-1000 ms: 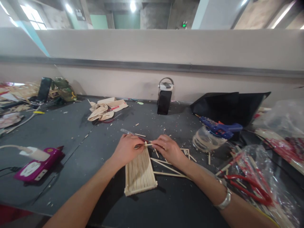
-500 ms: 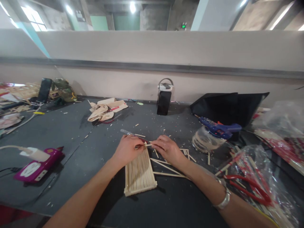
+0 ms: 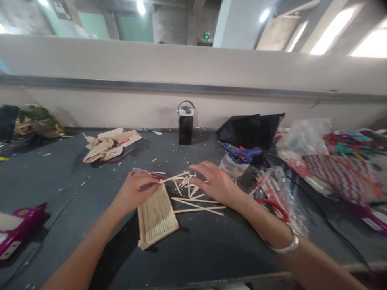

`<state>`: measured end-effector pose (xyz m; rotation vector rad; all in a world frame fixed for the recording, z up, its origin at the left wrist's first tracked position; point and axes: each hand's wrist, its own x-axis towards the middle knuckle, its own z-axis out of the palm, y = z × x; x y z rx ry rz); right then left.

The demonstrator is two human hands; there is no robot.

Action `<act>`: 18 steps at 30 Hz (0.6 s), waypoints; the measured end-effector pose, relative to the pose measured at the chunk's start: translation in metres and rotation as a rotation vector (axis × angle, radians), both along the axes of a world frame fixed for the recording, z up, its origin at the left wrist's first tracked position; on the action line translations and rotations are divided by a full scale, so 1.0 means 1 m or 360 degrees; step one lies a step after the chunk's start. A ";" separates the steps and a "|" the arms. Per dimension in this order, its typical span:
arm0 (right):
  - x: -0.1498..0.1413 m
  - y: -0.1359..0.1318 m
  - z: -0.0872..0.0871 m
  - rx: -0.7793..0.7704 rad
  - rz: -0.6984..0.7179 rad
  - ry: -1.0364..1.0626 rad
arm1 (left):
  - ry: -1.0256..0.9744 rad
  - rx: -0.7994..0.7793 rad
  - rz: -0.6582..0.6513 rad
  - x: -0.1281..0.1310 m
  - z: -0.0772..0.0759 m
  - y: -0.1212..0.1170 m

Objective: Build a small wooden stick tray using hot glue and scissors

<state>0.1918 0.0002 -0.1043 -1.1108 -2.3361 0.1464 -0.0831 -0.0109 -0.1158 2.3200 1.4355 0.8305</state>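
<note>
A flat panel of glued wooden sticks (image 3: 156,215) lies on the dark table (image 3: 90,177). My left hand (image 3: 134,191) rests on its far end, fingers closed on a thin stick (image 3: 173,177) that points right, with a red-handled tool (image 3: 152,174) just beyond it. Loose wooden sticks (image 3: 193,199) lie scattered to the right of the panel. My right hand (image 3: 215,182) hovers over them with fingers stretched out flat, holding nothing. A silver bracelet (image 3: 286,246) circles my right wrist.
A blue glue gun (image 3: 240,152) rests on a clear plastic lid. A black phone (image 3: 185,129) stands against the back wall. Crumpled cloth (image 3: 105,144) lies at left, a magenta device (image 3: 18,225) at far left. Plastic bags with red-handled scissors (image 3: 275,197) and colourful packets (image 3: 341,169) crowd the right.
My right hand let go of the stick and moved right with fingers spread. The head camera turned right, so everything shifted left in view.
</note>
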 end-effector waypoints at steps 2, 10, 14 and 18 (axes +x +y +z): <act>0.028 -0.025 0.011 -0.0048 -0.0056 -0.0070 | -0.0282 -0.0049 0.0032 -0.002 0.012 -0.007; 0.137 -0.122 -0.031 -0.0091 -0.0531 -0.0290 | -0.1357 -0.0528 0.0293 0.026 0.060 -0.066; 0.164 -0.124 -0.046 -0.0180 -0.0554 -0.0406 | -0.1875 -0.1177 0.0197 0.075 0.055 -0.092; 0.174 -0.108 -0.049 -0.0304 -0.0296 -0.0453 | -0.2096 -0.1435 0.0090 0.121 0.042 -0.102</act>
